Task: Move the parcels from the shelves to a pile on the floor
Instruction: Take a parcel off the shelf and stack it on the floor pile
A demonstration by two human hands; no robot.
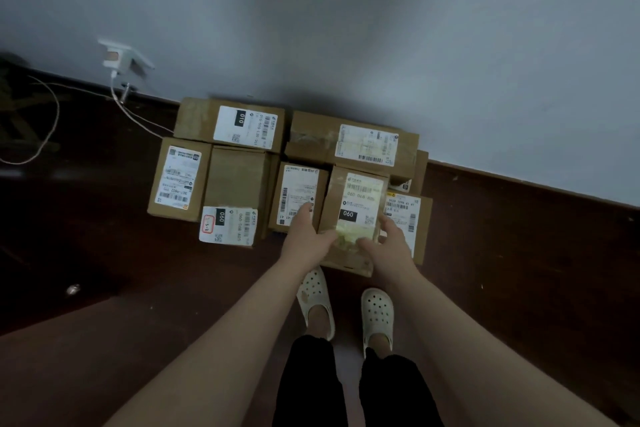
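Several brown cardboard parcels with white shipping labels lie in a pile [239, 125] on the dark floor against the grey wall. At the pile's near edge is a parcel with a black "060" tag [356, 198], resting on top of other boxes. My left hand [304, 236] holds its left side with the thumb on top. My right hand [393, 241] holds its right side the same way. A neighbouring parcel [298, 194] lies under my left fingertips, and another labelled box [410, 215] sits just right of my right hand.
A wall socket with a white plug [119, 57] is at the left, and its cable [138, 116] trails over the floor toward the pile. My feet in white clogs [315, 298] stand just before the pile. A small shiny object [72, 289] lies on the floor at left.
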